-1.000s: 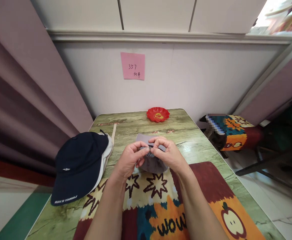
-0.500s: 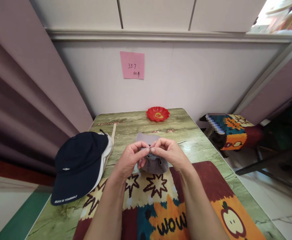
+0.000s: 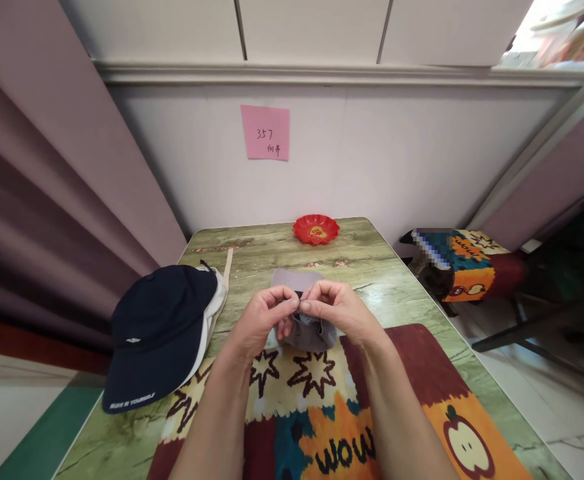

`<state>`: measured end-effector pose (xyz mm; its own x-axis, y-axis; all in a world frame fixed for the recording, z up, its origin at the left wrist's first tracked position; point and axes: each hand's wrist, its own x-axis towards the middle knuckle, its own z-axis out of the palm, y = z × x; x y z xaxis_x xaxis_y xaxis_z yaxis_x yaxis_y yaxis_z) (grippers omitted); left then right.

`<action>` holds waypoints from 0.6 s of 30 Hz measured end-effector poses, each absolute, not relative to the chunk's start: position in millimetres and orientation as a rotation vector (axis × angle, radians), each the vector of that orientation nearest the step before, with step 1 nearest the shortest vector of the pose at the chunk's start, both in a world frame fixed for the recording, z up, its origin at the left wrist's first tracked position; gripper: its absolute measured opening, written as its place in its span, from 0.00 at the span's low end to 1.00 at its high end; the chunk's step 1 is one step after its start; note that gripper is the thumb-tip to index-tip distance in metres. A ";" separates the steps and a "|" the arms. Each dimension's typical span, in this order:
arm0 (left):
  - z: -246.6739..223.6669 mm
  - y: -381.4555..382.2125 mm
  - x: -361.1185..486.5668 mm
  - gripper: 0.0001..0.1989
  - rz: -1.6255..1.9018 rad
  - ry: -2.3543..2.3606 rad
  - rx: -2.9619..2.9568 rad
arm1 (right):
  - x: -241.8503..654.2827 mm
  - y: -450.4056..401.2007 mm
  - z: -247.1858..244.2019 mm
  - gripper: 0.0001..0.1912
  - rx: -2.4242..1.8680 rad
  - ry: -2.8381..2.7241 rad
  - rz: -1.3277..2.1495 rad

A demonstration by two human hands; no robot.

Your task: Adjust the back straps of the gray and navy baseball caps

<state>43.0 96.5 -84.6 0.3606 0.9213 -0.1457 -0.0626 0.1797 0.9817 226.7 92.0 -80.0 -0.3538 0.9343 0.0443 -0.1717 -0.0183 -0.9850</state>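
Note:
A small grey cap lies on the patterned mat, its brim pointing away from me and its inside partly showing. Over its opening my left hand and my right hand meet, thumbs and forefingers pinched tip to tip. Both appear to grip a small dark part of the cap, mostly hidden by the fingertips. The lower fingers of my left hand curl beside the cap's left side. To the left, a navy cap rests over a white cap.
The mat covers the front of the green wood-patterned table. A red scalloped dish stands near the back edge, by the wall. A pink note is stuck to that wall. At right is a stool with a patterned cover.
Both hands stay pinched together over the grey cap, with only slight shifts of the fingers. The whole view has drifted a few pixels downward.

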 end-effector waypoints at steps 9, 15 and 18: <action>-86.5 97.4 43.7 0.18 0.864 0.956 1.141 | 226.9 93.0 -83.0 0.17 -0.853 -1.369 1.529; -87.5 98.5 44.8 0.17 0.870 0.948 1.114 | 227.7 94.1 -84.8 0.18 -0.899 -1.317 1.546; -88.0 99.0 45.4 0.17 0.872 0.944 1.102 | 223.8 95.2 -85.6 0.19 -0.919 -1.240 1.536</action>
<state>45.4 99.0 -88.0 0.3536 0.9184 -0.1778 -0.1037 0.2274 0.9683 223.8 95.2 -85.6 -0.2910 0.9567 0.0003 -0.2019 -0.0611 -0.9775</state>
